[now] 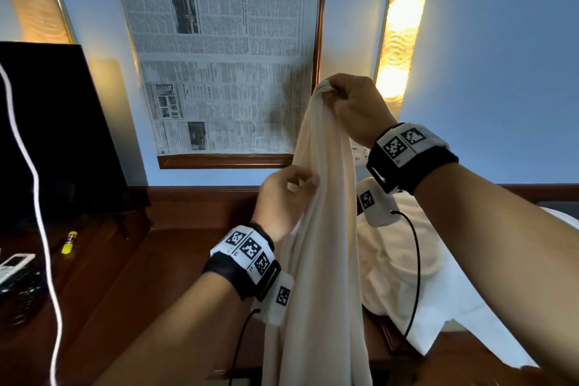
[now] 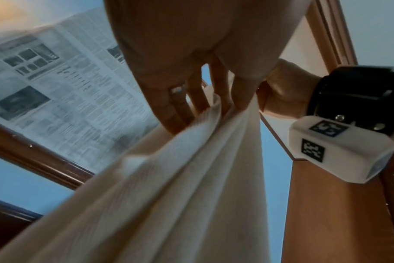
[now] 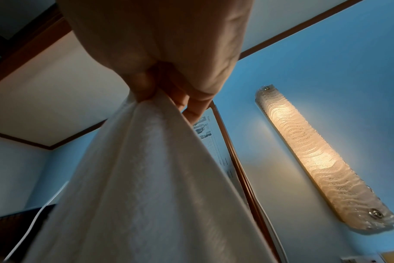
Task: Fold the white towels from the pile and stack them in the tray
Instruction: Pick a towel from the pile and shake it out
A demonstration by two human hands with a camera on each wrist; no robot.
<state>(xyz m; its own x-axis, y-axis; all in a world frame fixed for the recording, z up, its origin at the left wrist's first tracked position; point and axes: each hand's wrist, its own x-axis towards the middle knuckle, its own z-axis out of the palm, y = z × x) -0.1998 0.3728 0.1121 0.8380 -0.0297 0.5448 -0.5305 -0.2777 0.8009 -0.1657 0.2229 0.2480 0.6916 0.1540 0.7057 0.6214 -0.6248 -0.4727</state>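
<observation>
Head view: the right hand (image 1: 354, 110) pinches the white towel's (image 1: 316, 244) top corner high up; the left hand (image 1: 282, 200) pinches its edge lower. Behind, the towel pile (image 1: 394, 263) lies right; framed newspaper (image 1: 219, 50), lit wall lamp (image 1: 401, 41), brown worktop (image 1: 103, 276).

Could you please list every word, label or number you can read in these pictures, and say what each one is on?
"Home": section header of the newspaper in the wooden frame on the wall, also legible in the right wrist view.
"...abah safeguards", "supply chain", "...obal conflicts": its partly cut-off headline.
Its body text and smaller headings: too small to read.
Wristband markers: black-and-white square codes; the tiny print beside them is unreadable.
Yellow tube on the desk: label too small.
</observation>
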